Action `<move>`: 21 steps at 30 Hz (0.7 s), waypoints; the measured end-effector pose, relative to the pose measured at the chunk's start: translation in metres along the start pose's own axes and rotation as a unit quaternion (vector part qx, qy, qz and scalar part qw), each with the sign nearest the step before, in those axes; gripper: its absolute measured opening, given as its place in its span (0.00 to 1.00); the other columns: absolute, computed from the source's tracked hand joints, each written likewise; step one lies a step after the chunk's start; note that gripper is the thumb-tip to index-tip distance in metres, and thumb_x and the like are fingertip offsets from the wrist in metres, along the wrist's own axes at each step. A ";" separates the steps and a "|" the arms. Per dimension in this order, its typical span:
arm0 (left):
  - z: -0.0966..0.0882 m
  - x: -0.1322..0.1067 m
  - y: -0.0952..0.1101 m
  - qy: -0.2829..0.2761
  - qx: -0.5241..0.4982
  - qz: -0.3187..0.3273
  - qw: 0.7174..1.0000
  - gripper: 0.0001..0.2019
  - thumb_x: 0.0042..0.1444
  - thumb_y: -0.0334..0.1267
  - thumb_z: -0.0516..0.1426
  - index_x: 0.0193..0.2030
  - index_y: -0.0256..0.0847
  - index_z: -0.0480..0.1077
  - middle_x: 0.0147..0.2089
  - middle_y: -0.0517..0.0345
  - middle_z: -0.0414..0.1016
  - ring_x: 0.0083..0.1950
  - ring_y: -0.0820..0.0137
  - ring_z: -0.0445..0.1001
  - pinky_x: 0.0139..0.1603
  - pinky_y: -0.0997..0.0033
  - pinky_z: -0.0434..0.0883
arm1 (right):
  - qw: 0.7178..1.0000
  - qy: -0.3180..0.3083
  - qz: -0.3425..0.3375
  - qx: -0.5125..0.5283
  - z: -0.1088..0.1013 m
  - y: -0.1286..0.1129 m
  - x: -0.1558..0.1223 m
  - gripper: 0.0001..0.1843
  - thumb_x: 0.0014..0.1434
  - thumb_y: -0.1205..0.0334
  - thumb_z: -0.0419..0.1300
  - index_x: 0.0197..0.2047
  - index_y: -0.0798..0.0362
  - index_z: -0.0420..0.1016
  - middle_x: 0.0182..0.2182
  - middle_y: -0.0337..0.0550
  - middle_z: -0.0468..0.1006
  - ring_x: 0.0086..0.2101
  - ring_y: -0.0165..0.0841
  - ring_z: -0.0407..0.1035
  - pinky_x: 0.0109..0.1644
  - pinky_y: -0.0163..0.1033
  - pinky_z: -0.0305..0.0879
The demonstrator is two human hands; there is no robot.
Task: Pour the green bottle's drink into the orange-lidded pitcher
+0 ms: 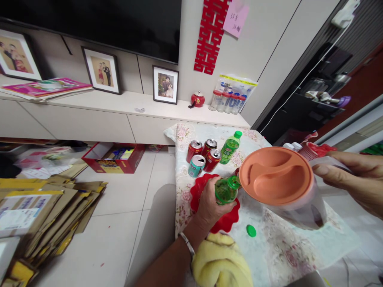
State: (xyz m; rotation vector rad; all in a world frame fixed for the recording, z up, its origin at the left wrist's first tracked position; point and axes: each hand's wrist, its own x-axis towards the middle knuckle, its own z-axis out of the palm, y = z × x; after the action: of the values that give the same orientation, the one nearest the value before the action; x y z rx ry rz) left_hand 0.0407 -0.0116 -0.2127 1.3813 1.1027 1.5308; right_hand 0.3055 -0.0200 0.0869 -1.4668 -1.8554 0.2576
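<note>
1. L hand (209, 205): fingers closed round an open green bottle (225, 192), thumb on the near side. Bottle is over the red plate (226, 223) w/ the wavy rim; can't tell if its base touches.
2. R hand (356, 175): fingers gripping the handle of a clear pitcher (305, 217), at R side of worktop (254, 259).
3. Pitcher tips twd the L hand, its orange lid (277, 179) on, edge just beside the bottle's neck. Something dark shows low inside; can't tell if base is clear of the cloth.
4. Loose green cap (251, 230) lies on the flowered tablecloth (185, 195), R of plate.
5. Beyond the plate, 4 cans bunched: red can (195, 150) at back L, dark can (209, 146) at back R, 2nd red can (213, 160) in front of it, teal can (196, 167) nearest the plate. Part of another red thing is hidden behind the held bottle & lid.
6. 2nd green bottle (230, 149), capped, stands upright just R of the cans.
7. Yellow towel (221, 261), bunched up, nr L wrist, which has a silver bracelet (187, 244).
8. Bkgd: low cabinet (98, 119) w/ framed photos (166, 84), red pot (197, 99) & red-lidded jars (226, 103); red box (113, 157) & stacked cardboard mailers (50, 215) on floor, L side.
</note>
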 end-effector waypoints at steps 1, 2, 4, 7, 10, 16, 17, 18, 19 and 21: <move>0.000 0.000 0.000 -0.001 0.001 -0.001 1.000 0.43 0.46 0.46 0.85 0.69 0.46 0.81 0.65 0.41 0.96 0.67 0.38 0.96 0.72 0.34 0.93 | 1.000 -0.001 0.003 0.000 0.000 0.001 0.000 0.30 0.56 0.18 0.84 0.29 0.34 0.94 0.23 0.38 0.83 0.25 0.44 0.78 0.23 0.44 0.73; 0.000 0.000 0.001 -0.001 0.001 -0.003 1.000 0.44 0.45 0.46 0.85 0.70 0.46 0.81 0.65 0.41 0.95 0.67 0.37 0.96 0.73 0.33 0.92 | 1.000 -0.001 0.005 0.000 0.000 0.001 0.000 0.30 0.56 0.17 0.84 0.29 0.34 0.94 0.24 0.38 0.84 0.25 0.45 0.78 0.23 0.44 0.74; 0.000 0.000 0.001 -0.001 0.002 -0.007 1.000 0.44 0.45 0.46 0.85 0.70 0.46 0.81 0.65 0.41 0.95 0.67 0.37 0.96 0.73 0.33 0.92 | 1.000 -0.002 0.003 -0.002 0.000 0.000 -0.001 0.30 0.56 0.16 0.84 0.29 0.34 0.94 0.24 0.37 0.84 0.25 0.44 0.79 0.24 0.44 0.74; 0.000 -0.001 0.002 0.000 -0.001 -0.010 1.000 0.44 0.46 0.46 0.85 0.70 0.46 0.82 0.66 0.42 0.95 0.67 0.38 0.96 0.73 0.33 0.92 | 1.000 -0.007 -0.006 -0.003 -0.001 -0.003 0.000 0.30 0.58 0.18 0.84 0.29 0.35 0.94 0.23 0.38 0.83 0.24 0.42 0.77 0.22 0.42 0.72; 0.000 0.000 0.003 0.000 -0.006 -0.014 1.000 0.44 0.44 0.45 0.86 0.69 0.48 0.82 0.65 0.44 0.96 0.68 0.38 0.96 0.74 0.33 0.92 | 1.000 -0.011 -0.011 0.000 -0.002 -0.004 0.000 0.31 0.57 0.17 0.84 0.28 0.35 0.93 0.22 0.37 0.82 0.23 0.41 0.76 0.21 0.42 0.71; 0.000 0.001 0.003 0.007 -0.003 -0.016 1.000 0.44 0.41 0.42 0.86 0.68 0.50 0.84 0.65 0.46 0.96 0.67 0.38 0.96 0.73 0.34 0.93 | 1.000 -0.006 -0.008 -0.003 -0.002 0.000 -0.001 0.29 0.58 0.18 0.84 0.31 0.34 0.95 0.23 0.36 0.84 0.25 0.42 0.78 0.23 0.41 0.73; 0.000 0.000 0.003 0.007 -0.001 -0.016 1.000 0.44 0.42 0.42 0.86 0.68 0.50 0.84 0.65 0.46 0.96 0.67 0.38 0.96 0.73 0.35 0.93 | 1.000 -0.005 -0.007 -0.007 -0.002 0.000 -0.001 0.29 0.58 0.18 0.84 0.31 0.34 0.95 0.23 0.36 0.84 0.25 0.42 0.78 0.23 0.41 0.73; 0.000 0.000 0.003 0.007 0.002 -0.017 1.000 0.44 0.42 0.42 0.86 0.68 0.50 0.83 0.65 0.46 0.96 0.67 0.38 0.96 0.73 0.35 0.93 | 1.000 -0.005 -0.008 -0.010 -0.002 0.001 0.000 0.30 0.58 0.17 0.84 0.31 0.35 0.95 0.23 0.37 0.83 0.25 0.42 0.78 0.23 0.41 0.73; 0.000 0.000 0.003 0.007 0.005 -0.017 1.000 0.43 0.42 0.42 0.86 0.68 0.50 0.83 0.64 0.46 0.96 0.66 0.39 0.97 0.73 0.35 0.93 | 1.000 -0.006 -0.007 -0.013 -0.002 0.001 0.000 0.31 0.59 0.17 0.83 0.30 0.35 0.95 0.23 0.37 0.83 0.25 0.42 0.78 0.23 0.41 0.73; 0.000 0.000 0.004 0.007 0.009 -0.016 1.000 0.43 0.44 0.43 0.85 0.69 0.48 0.83 0.64 0.44 0.97 0.65 0.38 0.97 0.72 0.35 0.93 | 1.000 -0.006 -0.008 -0.015 -0.002 0.000 0.001 0.31 0.59 0.16 0.83 0.30 0.34 0.94 0.23 0.36 0.83 0.25 0.42 0.78 0.23 0.41 0.73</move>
State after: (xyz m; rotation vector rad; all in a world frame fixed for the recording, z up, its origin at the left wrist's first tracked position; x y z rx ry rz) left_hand 0.0408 -0.0130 -0.2095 1.3609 1.1434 1.5129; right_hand 0.3063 -0.0200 0.0887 -1.4728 -1.8883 0.2318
